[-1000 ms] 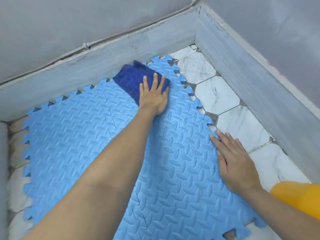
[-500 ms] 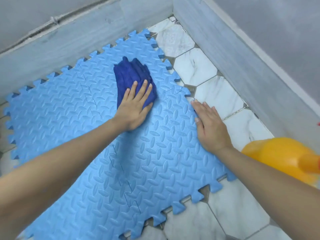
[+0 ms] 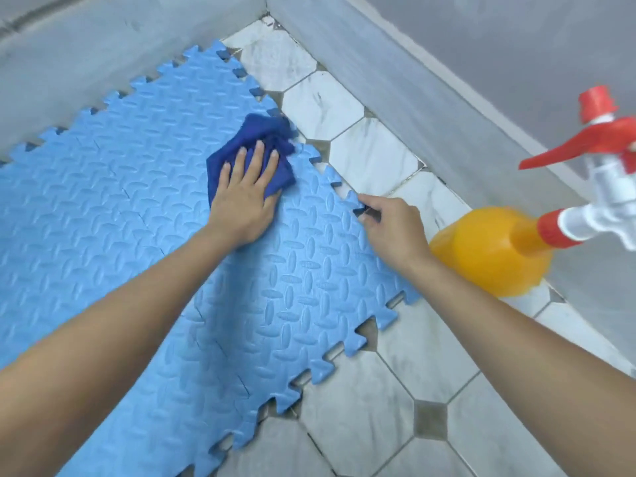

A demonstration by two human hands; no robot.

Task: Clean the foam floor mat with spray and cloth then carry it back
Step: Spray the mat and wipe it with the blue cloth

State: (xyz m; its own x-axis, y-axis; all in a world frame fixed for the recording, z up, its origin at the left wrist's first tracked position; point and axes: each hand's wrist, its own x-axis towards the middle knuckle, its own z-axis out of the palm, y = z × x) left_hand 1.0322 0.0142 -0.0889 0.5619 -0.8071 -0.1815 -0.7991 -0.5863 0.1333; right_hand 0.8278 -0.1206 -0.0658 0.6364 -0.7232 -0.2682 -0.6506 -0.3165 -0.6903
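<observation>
Now right hand (image 3: 392, 228) seemingly pinching mat (image 3: 144, 208) edge.

Left hand (image 3: 246, 194) lies flat, fingers spread; right hand (image 3: 392, 228) curls, pinching.

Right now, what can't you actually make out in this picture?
Head view only:
- Foam mat: its left and bottom parts run off the frame; the forearms cover more.
- Cloth: the left hand hides its near part.
- Right hand: fingertips curl at the mat's edge; the grip is unclear.
- Spray bottle: blurred, its nozzle cut by the right edge.
</observation>
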